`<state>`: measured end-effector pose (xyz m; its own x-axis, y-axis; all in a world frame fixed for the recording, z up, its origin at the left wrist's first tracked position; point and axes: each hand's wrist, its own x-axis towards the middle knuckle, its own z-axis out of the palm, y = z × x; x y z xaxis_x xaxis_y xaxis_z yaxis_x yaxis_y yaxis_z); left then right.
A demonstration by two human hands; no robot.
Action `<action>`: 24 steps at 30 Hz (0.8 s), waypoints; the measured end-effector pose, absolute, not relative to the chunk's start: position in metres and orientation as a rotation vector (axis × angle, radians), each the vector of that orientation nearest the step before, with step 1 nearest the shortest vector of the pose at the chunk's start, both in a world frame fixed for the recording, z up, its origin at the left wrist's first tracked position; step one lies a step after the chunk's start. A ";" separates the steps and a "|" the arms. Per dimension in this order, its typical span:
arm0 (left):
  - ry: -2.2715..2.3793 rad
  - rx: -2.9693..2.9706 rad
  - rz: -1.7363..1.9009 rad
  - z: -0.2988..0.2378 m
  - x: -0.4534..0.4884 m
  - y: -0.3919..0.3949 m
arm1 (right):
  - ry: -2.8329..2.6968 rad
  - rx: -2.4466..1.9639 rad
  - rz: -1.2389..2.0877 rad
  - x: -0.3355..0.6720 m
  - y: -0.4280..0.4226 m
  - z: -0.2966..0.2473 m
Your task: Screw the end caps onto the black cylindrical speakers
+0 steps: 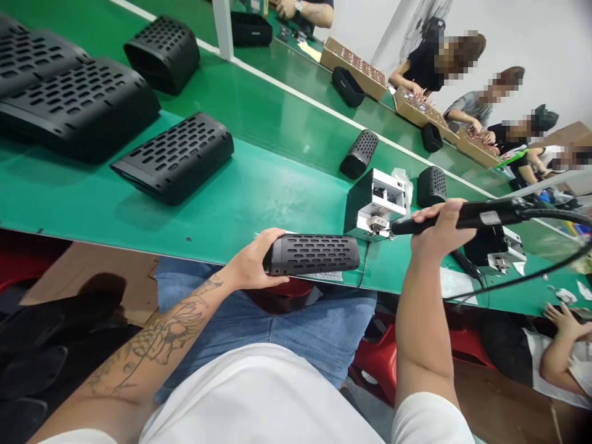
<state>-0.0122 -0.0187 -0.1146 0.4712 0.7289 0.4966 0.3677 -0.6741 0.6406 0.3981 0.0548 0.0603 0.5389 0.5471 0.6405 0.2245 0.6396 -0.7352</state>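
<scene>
My left hand (pixel 251 261) grips the end of a black speaker housing (pixel 318 253) with a slotted grille, lying on its side near the table's front edge. My right hand (pixel 439 233) is wrapped around a black electric screwdriver (pixel 493 214), held nearly level with its cable trailing off to the right. The screwdriver's tip points left at the front of a small black and white screw feeder (pixel 359 208). Whether the tip touches a screw there is too small to tell.
More slotted housings (pixel 178 157) stand on the green table (pixel 277 185) at left. A second screw feeder (pixel 488 250) is at right, behind the screwdriver. Beyond a white divider (pixel 296 86), co-workers handle parts in cardboard trays (pixel 354 68). Another person's hand (pixel 567 320) shows at far right.
</scene>
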 end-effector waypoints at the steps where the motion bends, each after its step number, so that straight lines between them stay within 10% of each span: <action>1: 0.931 2.268 1.050 -0.116 -0.013 -0.018 | -1.020 -0.921 0.214 0.403 0.065 0.055; 24: 0.900 2.272 1.127 -0.111 -0.003 -0.022 | -1.221 -0.652 0.650 0.310 -0.038 0.086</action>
<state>-0.0031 -0.0224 -0.1108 0.4543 0.7188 0.5262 0.3541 -0.6877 0.6338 0.3095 -0.0378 0.0864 0.2159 0.7509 0.6241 -0.0978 0.6526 -0.7514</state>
